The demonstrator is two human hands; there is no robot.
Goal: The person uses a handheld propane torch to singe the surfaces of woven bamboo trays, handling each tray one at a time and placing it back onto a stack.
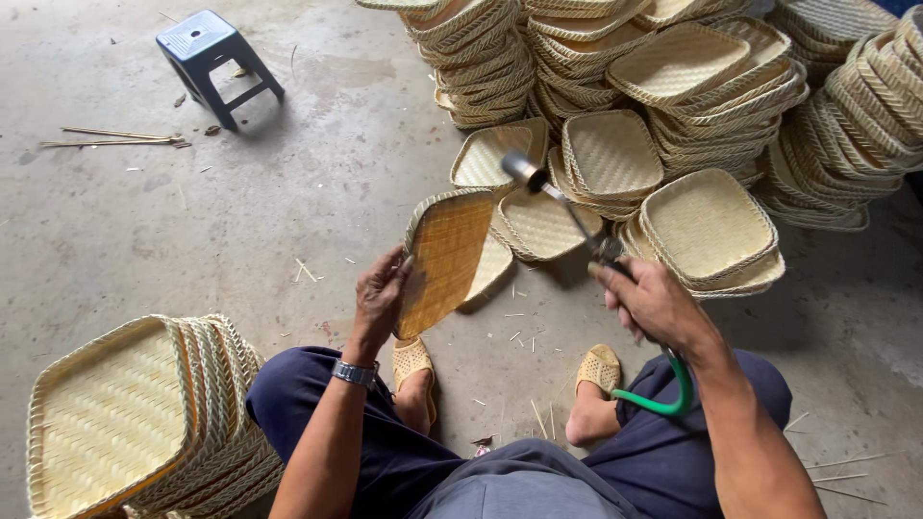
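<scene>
While the person sits low over the concrete floor [192, 221], the left hand [380, 298] is closed on the edge of a square woven bamboo tray [444, 258], which is held tilted up on its side, the darker underside turned to the camera. The right hand [654, 303] is clamped around the handle of a metal torch [562, 207]; its round nozzle points toward the tray and stays just beside the upper rim. A green hose [663, 399] runs from under this hand, probably joined to the torch, though the joint is hidden. Big stacks of similar trays [692, 106] stand behind, another pile [135, 413] lies at the left knee, and a small grey plastic stool [213, 58] stands well apart.
</scene>
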